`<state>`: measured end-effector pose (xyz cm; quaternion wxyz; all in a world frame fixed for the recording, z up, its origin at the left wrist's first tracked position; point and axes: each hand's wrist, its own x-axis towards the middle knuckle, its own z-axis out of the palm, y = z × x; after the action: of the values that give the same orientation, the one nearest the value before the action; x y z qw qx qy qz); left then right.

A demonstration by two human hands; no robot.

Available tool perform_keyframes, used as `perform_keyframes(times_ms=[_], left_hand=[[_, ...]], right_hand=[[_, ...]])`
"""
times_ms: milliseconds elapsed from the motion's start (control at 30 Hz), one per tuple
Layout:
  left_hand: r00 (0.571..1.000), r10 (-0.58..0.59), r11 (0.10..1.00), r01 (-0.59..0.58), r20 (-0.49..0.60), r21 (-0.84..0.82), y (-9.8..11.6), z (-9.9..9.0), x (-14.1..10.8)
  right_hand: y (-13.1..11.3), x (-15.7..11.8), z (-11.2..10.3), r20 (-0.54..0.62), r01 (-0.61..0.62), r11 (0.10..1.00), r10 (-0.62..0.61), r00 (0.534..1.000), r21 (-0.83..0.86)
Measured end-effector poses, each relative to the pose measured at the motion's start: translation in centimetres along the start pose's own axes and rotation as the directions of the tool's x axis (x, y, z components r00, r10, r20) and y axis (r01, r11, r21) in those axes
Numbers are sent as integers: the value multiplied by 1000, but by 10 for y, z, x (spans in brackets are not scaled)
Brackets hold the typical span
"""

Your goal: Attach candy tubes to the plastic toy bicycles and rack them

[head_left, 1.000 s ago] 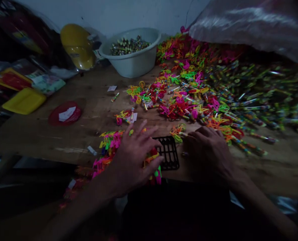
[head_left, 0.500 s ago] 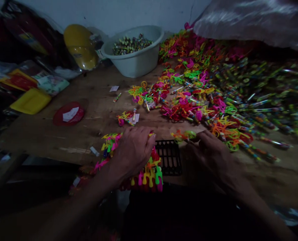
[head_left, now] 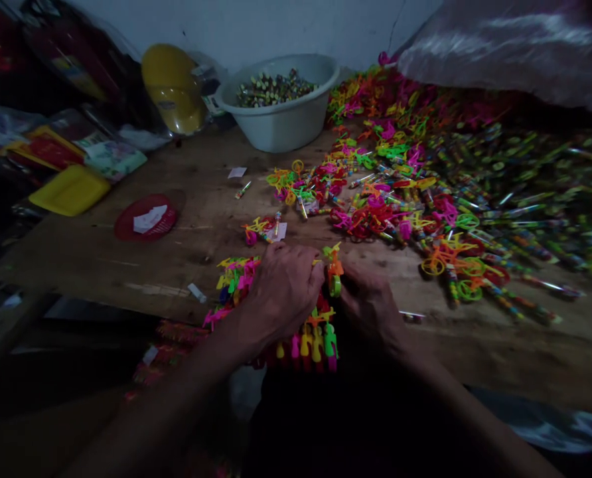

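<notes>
head view: right hand, gripping orange-and-green plastic toy, has shifted toward nine o'clock, bringing it within reach of curled left hand, contents undeterminable.

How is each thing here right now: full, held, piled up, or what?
Left hand: curled over the toy row
Right hand: closed on the orange and green toy
Orange and green toy: held upright
Toy row: lined up, partly covered
Basin: partly filled with little tubes
Red basket: holding white paper
Loose tubes: piled, blurry
</notes>
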<state>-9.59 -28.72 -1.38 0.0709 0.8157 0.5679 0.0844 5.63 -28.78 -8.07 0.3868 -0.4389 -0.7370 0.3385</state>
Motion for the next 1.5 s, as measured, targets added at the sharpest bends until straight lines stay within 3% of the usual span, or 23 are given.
perform_keyframes(times_ms=[433,767,933,1033,1167,1233,1367,1500], left_hand=[[1000,4,999,-3,19,-43,-2,-1,0],[999,-21,997,24,50,-71,1,-3,1],[997,-61,995,64,44,-73,0,-3,1],[998,-19,999,21,61,-40,0,-9,1],[998,47,998,-46,-37,42,3,-13,2],[998,55,999,-55,-12,-3,6,-10,4],[998,7,999,-4,67,-44,8,-3,8],[996,-6,1000,8,88,-25,7,-1,10]], right_hand=[[10,4,-5,113,129,984,-116,987,-123],[20,-4,7,99,250,948,-234,967,-198],[19,-8,11,113,255,928,-232,966,-273],[16,-6,12,99,237,936,-219,971,-260],[15,-4,0,117,226,963,-210,971,-145],[17,-1,-16,149,191,974,-172,974,-125],[24,30,-43,67,73,932,-53,996,-356],[23,91,-28,86,121,724,-85,993,-679]])
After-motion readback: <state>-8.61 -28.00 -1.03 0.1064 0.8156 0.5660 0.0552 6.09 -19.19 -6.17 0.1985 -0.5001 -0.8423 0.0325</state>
